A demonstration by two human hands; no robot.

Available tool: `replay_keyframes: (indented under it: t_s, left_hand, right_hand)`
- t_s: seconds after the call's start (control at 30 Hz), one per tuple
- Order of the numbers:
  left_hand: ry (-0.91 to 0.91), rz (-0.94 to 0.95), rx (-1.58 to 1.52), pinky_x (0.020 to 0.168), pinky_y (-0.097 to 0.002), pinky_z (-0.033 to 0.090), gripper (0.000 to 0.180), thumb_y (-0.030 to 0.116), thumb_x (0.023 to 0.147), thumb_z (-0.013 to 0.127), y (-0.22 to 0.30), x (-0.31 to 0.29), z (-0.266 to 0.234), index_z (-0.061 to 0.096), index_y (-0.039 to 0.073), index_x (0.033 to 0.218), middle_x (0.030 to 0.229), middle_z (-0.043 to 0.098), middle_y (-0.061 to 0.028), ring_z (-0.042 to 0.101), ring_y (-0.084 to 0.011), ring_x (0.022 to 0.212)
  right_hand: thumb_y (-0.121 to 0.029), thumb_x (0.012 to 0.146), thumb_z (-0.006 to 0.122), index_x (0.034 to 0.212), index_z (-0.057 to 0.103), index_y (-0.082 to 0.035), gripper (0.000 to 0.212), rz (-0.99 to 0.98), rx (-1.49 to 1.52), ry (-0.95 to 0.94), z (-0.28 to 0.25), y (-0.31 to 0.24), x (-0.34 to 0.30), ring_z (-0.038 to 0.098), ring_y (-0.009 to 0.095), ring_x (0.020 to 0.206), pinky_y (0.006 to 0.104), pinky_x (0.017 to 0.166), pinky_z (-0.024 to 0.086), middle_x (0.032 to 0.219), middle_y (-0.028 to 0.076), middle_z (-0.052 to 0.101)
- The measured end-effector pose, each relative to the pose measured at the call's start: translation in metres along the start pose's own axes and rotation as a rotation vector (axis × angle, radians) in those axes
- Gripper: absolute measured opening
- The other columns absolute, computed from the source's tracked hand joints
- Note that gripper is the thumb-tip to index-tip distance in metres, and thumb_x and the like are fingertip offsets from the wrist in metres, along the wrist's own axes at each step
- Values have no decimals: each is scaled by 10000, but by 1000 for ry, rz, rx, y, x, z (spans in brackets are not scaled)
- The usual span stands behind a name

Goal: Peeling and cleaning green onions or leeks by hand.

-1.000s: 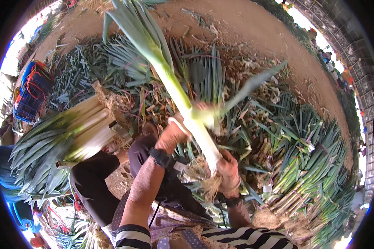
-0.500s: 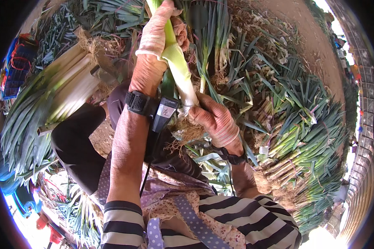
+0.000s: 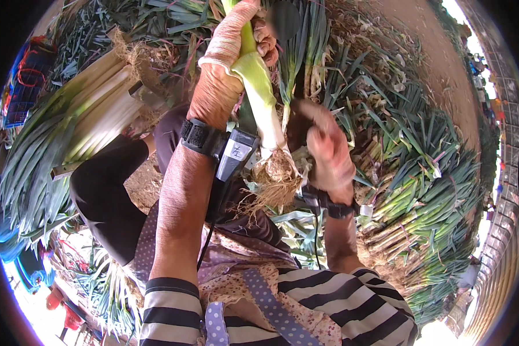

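My left hand (image 3: pixel 230 40), in a pale striped glove, is wrapped around the green upper stalk of a thick leek (image 3: pixel 263 106). The leek slants down in front of me, its white base ending in a tangle of pale roots (image 3: pixel 274 179). An outer leaf layer folds back just below my grip. My right hand (image 3: pixel 330 150), gloved too, is off the leek, to the right of its base. Motion smears its fingers, so I cannot see whether they hold anything.
Trimmed leeks (image 3: pixel 101 106) lie in a large bundle at the left, resting by a metal bar (image 3: pixel 63 170). Many thinner bunched leeks (image 3: pixel 415 213) are heaped at the right. Loose leaves (image 3: pixel 380 75) litter the ground beyond. A blue crate (image 3: pixel 26 86) stands at the far left.
My right hand has come off the leek's base and moved to the right, uncovering the root end. My left hand, still gripping the stalk, has shifted slightly right with the leek.
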State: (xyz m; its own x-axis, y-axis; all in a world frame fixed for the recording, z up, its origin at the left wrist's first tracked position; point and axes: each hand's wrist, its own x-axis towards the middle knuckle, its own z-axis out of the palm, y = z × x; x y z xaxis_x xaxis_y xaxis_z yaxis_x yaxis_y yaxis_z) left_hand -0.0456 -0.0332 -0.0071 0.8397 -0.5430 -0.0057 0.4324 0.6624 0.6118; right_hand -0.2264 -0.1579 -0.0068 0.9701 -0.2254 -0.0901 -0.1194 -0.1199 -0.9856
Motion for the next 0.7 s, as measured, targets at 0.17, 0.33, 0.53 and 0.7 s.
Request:
replay_keyframes:
  t_s: [0.17,0.33,0.53,0.7]
  left_hand:
    - [-4,78,-21,418,-261,357,274,357,836,671,-2,-2,-3,528,125,816,579,453,54,445,-101,492]
    - [30,74,-42,428,-265,355,289,359,827,684,-6,-5,-1,535,112,839,576,455,39,443,-106,492]
    - [9,4,-108,436,-260,349,291,354,832,680,-3,-1,-5,516,114,813,576,447,43,414,-100,483]
    - [-1,24,-44,449,-252,349,286,364,842,663,-2,1,0,512,124,809,582,440,52,402,-97,482]
  right_hand:
    - [-290,810,705,1169,547,15,497,79,-49,-235,3,8,-27,585,124,873,275,784,467,972,74,623]
    - [-227,912,605,1039,593,34,291,59,122,-22,12,24,-30,562,85,751,218,697,454,839,52,637]
    - [-188,932,570,947,625,38,233,-90,107,39,23,18,-13,524,62,706,214,668,433,780,17,608]
    - [-128,878,640,892,643,21,150,7,150,104,33,27,5,485,64,673,229,621,408,703,10,564]
